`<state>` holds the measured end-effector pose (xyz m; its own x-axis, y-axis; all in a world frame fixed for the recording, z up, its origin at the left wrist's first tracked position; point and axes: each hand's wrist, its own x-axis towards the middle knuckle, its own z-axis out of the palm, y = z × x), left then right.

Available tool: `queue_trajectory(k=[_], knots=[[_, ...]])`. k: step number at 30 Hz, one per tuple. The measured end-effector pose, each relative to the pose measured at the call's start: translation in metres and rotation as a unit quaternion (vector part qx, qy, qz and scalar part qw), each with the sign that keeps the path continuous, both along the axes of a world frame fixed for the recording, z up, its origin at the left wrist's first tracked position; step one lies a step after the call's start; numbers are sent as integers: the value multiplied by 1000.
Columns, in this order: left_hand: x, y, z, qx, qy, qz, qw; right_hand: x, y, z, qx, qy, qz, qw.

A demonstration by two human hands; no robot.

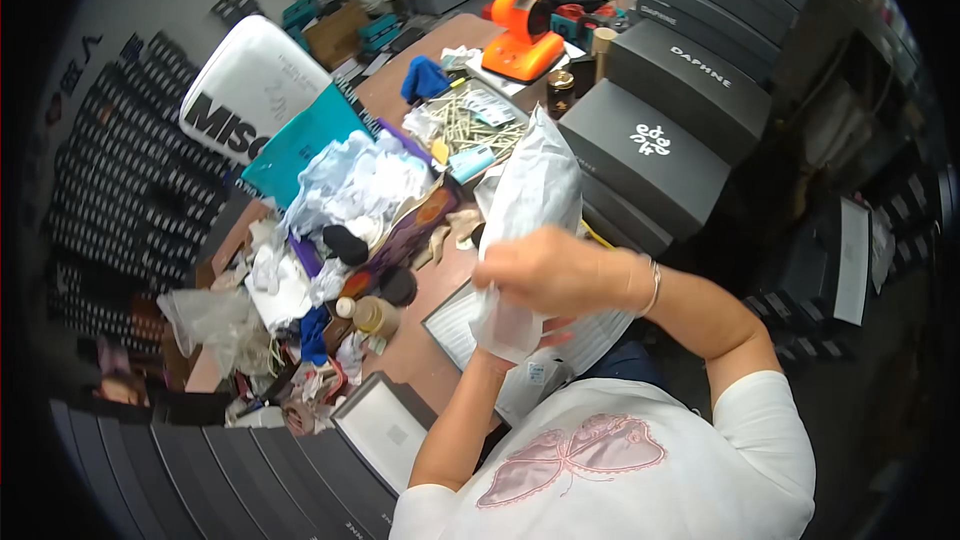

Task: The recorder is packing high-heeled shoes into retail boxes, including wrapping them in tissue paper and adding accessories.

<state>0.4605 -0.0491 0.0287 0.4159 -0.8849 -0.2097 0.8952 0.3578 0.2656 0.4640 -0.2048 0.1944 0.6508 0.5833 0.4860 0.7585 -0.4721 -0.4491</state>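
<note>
A white, translucent bag stands upright in front of me, with a bulky thing inside that I cannot make out. My right hand is closed on the bag's near side, fingers curled round the crumpled material. Below it, my left hand holds the bag's lower end; the film covers most of that hand, and only some fingertips show past it. Under both hands lies an open box with white ribbed lining, and a piece of white packing with a small label sits by its near end.
Dark grey shoeboxes rise in a stack at the right. On the table are an orange device, a tray of thin sticks, a jar and a carton of crumpled paper. More grey boxes line the lower left.
</note>
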Motion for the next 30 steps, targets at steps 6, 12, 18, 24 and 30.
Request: queue_trajectory(k=[6, 12, 18, 24, 30], knots=[[-52, 54, -7, 96, -4, 236, 967, -89, 77, -94, -24, 154, 194, 968], [-118, 137, -8, 249, -89, 320, 910, -130, 0, -206, 248, 794, 155, 533], [-66, 172, -11, 529, -346, 76, 771, -109, -1, -162, 119, 499, 96, 853], [-27, 87, -100, 443, -150, 391, 792, -81, 39, -258, 161, 449, -167, 863], [-49, 12, -167, 579, -313, 234, 716, -102, 59, -306, 88, 386, -171, 902]])
